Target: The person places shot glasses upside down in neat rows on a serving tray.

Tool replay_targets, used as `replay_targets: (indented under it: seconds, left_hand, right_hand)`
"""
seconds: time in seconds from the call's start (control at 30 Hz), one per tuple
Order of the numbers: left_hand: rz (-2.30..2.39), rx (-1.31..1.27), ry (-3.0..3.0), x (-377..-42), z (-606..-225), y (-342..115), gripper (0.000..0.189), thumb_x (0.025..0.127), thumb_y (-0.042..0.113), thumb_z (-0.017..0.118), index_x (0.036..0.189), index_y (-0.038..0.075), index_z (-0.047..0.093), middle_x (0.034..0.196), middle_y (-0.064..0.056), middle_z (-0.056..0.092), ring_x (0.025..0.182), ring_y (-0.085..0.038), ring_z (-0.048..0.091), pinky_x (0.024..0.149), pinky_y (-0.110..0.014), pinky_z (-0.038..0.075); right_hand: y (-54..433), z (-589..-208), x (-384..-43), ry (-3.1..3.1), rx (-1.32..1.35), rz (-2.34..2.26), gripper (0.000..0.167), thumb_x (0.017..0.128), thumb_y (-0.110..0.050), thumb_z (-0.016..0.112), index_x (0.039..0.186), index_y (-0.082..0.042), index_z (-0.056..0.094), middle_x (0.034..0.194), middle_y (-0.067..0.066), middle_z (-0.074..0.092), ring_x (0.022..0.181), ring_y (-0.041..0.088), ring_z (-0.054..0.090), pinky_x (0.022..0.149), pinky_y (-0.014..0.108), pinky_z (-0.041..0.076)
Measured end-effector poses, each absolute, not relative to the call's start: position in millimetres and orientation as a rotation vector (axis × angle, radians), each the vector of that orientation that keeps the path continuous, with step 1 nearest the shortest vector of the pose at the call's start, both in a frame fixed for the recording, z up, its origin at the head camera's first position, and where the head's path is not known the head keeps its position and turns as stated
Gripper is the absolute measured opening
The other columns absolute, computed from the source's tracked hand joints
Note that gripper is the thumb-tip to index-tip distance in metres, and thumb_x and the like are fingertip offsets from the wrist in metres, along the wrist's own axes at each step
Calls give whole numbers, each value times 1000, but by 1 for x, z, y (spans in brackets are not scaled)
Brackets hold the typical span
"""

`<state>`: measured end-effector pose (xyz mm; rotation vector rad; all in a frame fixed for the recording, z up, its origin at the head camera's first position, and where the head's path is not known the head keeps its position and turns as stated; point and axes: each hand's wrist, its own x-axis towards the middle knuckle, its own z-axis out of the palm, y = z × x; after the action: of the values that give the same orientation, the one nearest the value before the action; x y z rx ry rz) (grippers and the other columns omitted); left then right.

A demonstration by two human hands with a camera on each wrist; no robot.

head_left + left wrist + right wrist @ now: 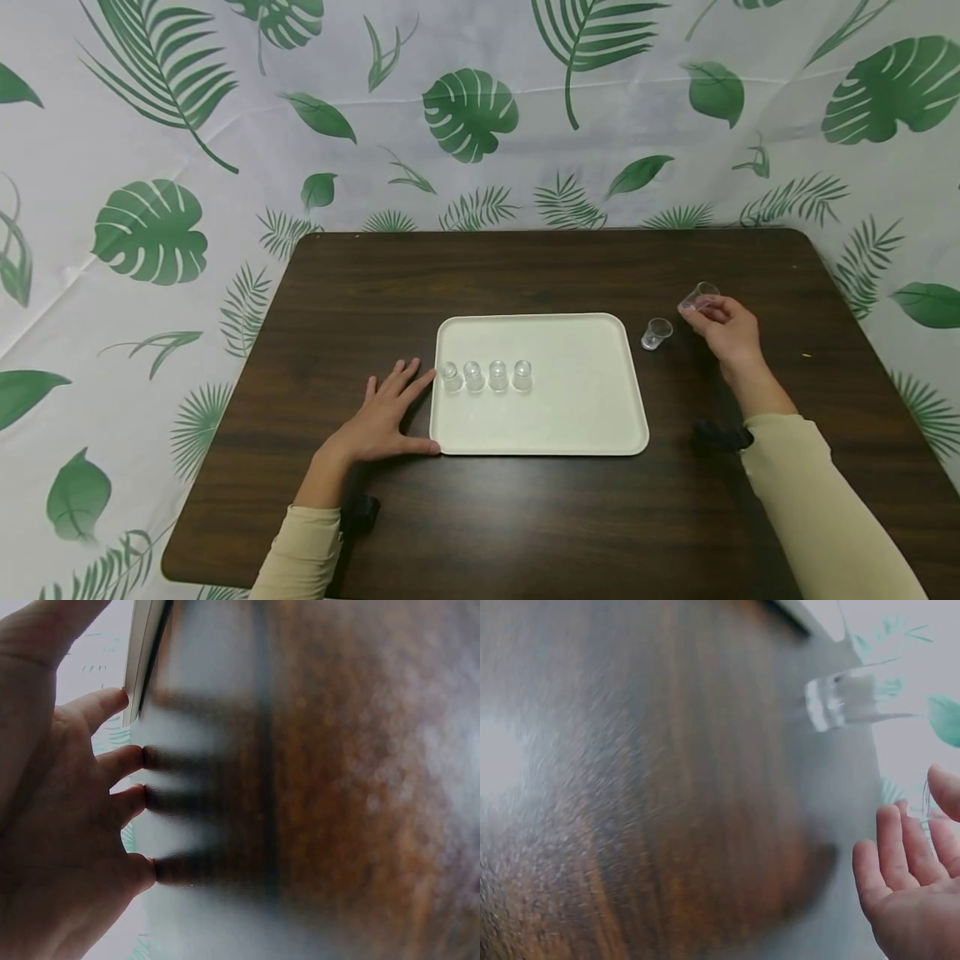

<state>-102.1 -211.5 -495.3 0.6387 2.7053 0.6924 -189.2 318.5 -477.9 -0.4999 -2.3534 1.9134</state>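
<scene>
My left hand (378,421) lies spread at the left side of a white tray (577,408), with thumb and index finger at its rim. In the left wrist view, the other fingertips (135,802) rest on the table. Several clear shot glasses (498,376) stand in a row on the tray's left half, mouths down. To the right of the tray, my right hand (726,329) pinches a tilted clear shot glass (703,292) between thumb and fingers. Another shot glass (657,333) stands mouth up between that hand and the tray; the right wrist view shows its thick base (825,705).
The dark wooden table (525,525) has rounded corners. Behind and beside it hangs a white cloth (360,183) printed with green leaves. Black wrist straps show at the left cuff (360,512) and the right cuff (723,436).
</scene>
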Motion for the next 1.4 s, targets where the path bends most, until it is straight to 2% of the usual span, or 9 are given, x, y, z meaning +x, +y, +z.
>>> replay_targets:
  seconds: [0.2, 0.33, 0.47, 0.57, 0.7, 0.8, 0.93, 1.07, 1.4]
  left_hand:
    - [704, 647, 2703, -103, -494, -210, 112, 71, 72, 72, 159, 25, 19, 164, -10, 9, 149, -34, 0, 109, -69, -2]
    - [697, 645, 2703, -103, -494, -210, 112, 71, 70, 74, 159, 25, 20, 164, -10, 9, 149, -34, 0, 109, -69, -2]
    - [699, 649, 2707, -102, -494, -211, 112, 71, 68, 75, 158, 24, 21, 164, -11, 10, 149, -35, 1, 109, -70, -1]
    - [706, 655, 2712, -103, -494, -211, 112, 70, 68, 76, 158, 24, 22, 163, -12, 11, 149, -36, 2, 109, -70, 0]
    - [701, 651, 2707, -103, -493, -211, 112, 70, 69, 75, 158, 25, 21, 164, -11, 10, 149, -35, 1, 109, -70, -1]
    - [696, 645, 2700, -103, -494, -211, 112, 70, 70, 74, 158, 25, 20, 164, -10, 10, 149, -34, 0, 109, -69, -1]
    - [702, 637, 2693, -103, -495, -211, 112, 70, 71, 73, 158, 26, 20, 164, -10, 9, 149, -33, 0, 109, -69, -2]
    - [708, 633, 2693, -103, -494, -211, 112, 70, 70, 74, 158, 26, 20, 164, -9, 10, 149, -33, 1, 109, -69, -2]
    - [716, 633, 2696, -103, -494, -211, 112, 71, 68, 75, 158, 25, 20, 164, -10, 10, 150, -33, 0, 109, -69, -2]
  right_hand:
    - [317, -457, -183, -2159, -428, 2072, 28, 87, -13, 75, 108, -12, 57, 98, -3, 56, 85, 5, 57, 69, 13, 52]
    - [307, -442, -181, -2120, -306, 2077, 30, 87, -8, 74, 113, -9, 59, 101, 0, 56, 88, 4, 60, 70, 14, 52]
    - [292, -427, -178, -2274, -201, 1894, 34, 89, -8, 73, 120, -4, 60, 104, -3, 58, 91, 2, 61, 72, 12, 50]
    - [279, -417, -175, -2441, -126, 1655, 37, 90, -12, 72, 124, -2, 59, 106, -5, 58, 89, 2, 59, 68, 11, 46]
    - [258, -409, -171, -2573, 31, 1419, 37, 90, -10, 72, 124, 1, 60, 108, 5, 55, 85, 9, 56, 65, 12, 44]
    - [240, -409, -168, -2644, 175, 1295, 32, 90, -5, 71, 120, 2, 62, 110, 13, 51, 88, 17, 57, 71, 11, 44]
    - [216, -416, -163, -2731, 351, 1201, 28, 89, 0, 70, 116, 1, 64, 111, 15, 54, 90, 26, 59, 78, 28, 52]
    - [195, -426, -157, -2796, 466, 1172, 29, 87, 3, 70, 115, 0, 65, 111, 14, 58, 92, 29, 59, 80, 48, 52]
    - [161, -443, -149, -2869, 561, 1121, 35, 84, -3, 75, 118, -6, 65, 110, 8, 66, 94, 26, 61, 83, 45, 52]
